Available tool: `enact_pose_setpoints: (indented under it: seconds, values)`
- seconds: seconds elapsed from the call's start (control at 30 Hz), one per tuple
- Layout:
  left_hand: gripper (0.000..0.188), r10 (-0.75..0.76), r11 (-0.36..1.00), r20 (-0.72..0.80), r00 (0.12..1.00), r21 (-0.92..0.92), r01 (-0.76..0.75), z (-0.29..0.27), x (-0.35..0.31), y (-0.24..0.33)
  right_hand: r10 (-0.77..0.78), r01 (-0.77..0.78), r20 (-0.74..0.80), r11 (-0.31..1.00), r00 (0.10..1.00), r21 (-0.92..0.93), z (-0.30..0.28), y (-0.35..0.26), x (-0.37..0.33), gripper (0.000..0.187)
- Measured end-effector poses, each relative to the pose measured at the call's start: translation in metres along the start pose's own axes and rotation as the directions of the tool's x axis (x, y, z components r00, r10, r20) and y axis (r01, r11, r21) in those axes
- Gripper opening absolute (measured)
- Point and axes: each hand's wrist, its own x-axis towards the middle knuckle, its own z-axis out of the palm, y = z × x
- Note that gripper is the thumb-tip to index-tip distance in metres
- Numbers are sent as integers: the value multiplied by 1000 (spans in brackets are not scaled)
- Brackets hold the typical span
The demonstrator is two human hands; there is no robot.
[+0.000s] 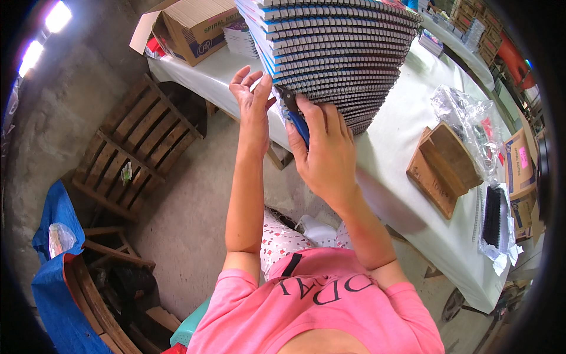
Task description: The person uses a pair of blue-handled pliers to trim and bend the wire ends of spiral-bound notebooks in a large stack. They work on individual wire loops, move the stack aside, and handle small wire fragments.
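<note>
A tall stack of spiral notebooks [336, 59] stands on the white-covered table in front of me, with rows of dark wire coils along its near side. My right hand [329, 141] is closed round the blue handles of a pair of pliers [299, 124]. The dark jaws of the pliers are at the stack's lower left corner, by the coil ends. Beside that corner my left hand [252, 97] is raised, fingers apart, with nothing seen in it. Its fingers are close to the page edges; whether they touch them I cannot tell.
An open cardboard box [197, 29] and a smaller notebook stack [240, 40] are at the table's far left. To the right lie a wooden L-shaped stand [445, 168], clear plastic wrap [466, 115] and a bundle of black coils [494, 218]. A slatted wooden pallet [138, 144] leans at left.
</note>
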Motion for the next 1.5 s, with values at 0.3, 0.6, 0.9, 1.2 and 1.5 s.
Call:
enact_pose_setpoints:
  seconds: [0.3,0.6,0.9,1.2,1.5]
  values:
    - [73,63,996,-47,997,63,-60,1,1,4,185,-285,221,722,958,630,-3,1,-4,38]
    - [78,81,997,-29,996,-1,-81,5,3,8,10,-7,-88,1000,996,26,-10,-1,11,41]
    - [79,92,996,-12,996,7,-92,5,0,5,108,-134,100,943,989,306,-5,-2,6,33]
    - [80,116,993,-60,991,13,-115,7,3,19,82,-70,-41,972,996,226,-12,-4,5,38]
    - [79,126,991,9,992,-35,-126,12,5,22,-11,7,-97,999,995,-47,-13,-8,18,37]
